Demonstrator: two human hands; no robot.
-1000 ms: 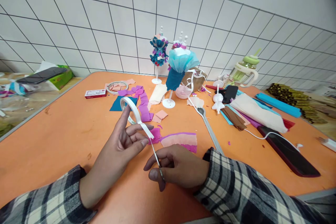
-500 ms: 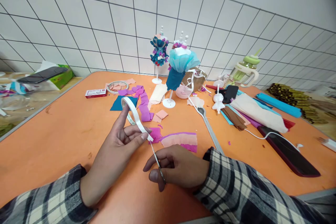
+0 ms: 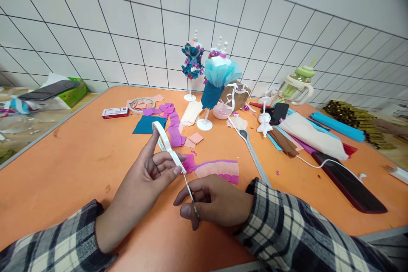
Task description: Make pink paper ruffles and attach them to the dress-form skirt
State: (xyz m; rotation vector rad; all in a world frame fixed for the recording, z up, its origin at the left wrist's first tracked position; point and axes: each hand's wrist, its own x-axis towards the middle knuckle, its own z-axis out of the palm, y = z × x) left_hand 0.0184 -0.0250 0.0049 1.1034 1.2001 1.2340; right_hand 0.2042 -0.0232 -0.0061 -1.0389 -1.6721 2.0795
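Observation:
My left hand (image 3: 145, 187) holds a roll of white tape (image 3: 166, 142), hooked over the index finger. A flat end of the tape is pinched under the thumb. My right hand (image 3: 216, 199) grips a slim metal pair of scissors (image 3: 195, 210), its handle mostly hidden by the fingers. The narrow blades reach up to the tape end beside my left thumb. Just beyond the hands lie a magenta paper piece (image 3: 188, 163) and a peach strip with purple edges (image 3: 218, 170).
Miniature dress forms stand at the back, one in a blue dress (image 3: 213, 93). Left are a red-and-white box (image 3: 115, 112) and a blue paper square (image 3: 148, 125). Right lie a white mini mannequin (image 3: 264, 123), a dark phone (image 3: 350, 187), folded papers (image 3: 314, 136) and a bottle (image 3: 295, 87).
The tape roll has tilted in my left hand, so its ring looks narrower. My right hand and the scissors have hardly moved.

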